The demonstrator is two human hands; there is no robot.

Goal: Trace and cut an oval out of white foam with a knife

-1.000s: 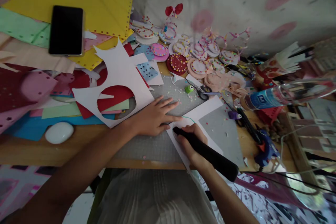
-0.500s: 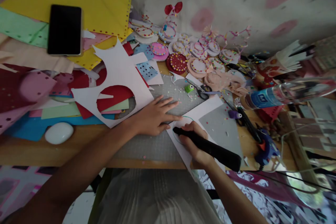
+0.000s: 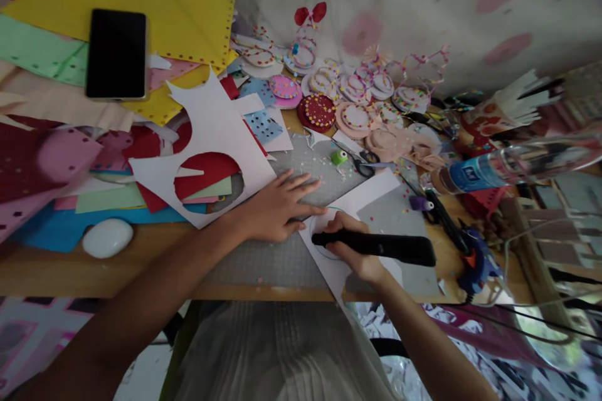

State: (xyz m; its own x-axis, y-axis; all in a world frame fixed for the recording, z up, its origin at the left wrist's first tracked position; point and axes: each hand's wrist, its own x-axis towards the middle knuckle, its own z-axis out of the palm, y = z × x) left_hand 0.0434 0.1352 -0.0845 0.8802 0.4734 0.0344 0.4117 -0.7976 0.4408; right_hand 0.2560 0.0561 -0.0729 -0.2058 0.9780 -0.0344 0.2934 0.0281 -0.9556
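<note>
A white paper sheet (image 3: 376,191) lies on the grey mat (image 3: 263,266), with a thin green curved line drawn on it. My right hand (image 3: 355,244) is closed around a long black tool with a narrow tip (image 3: 399,249). Its tip is at the left side of the drawn curve; whether a blade or a nib is there I cannot make out. Flat and spread, my left hand (image 3: 282,207) rests on the mat, fingertips at the paper's left edge. Beside it lies a white sheet with a round hole (image 3: 216,119).
Coloured papers and a black phone (image 3: 116,53) lie to the left, near a white oval object (image 3: 108,238). Beaded paper rings (image 3: 317,113) line the back. Scissors (image 3: 364,166), a plastic bottle (image 3: 475,174) and a blue glue gun (image 3: 480,266) are on the right.
The black tool has swung so its rear end points more straight to the right, and my right hand has turned with it. My left hand stays in place.
</note>
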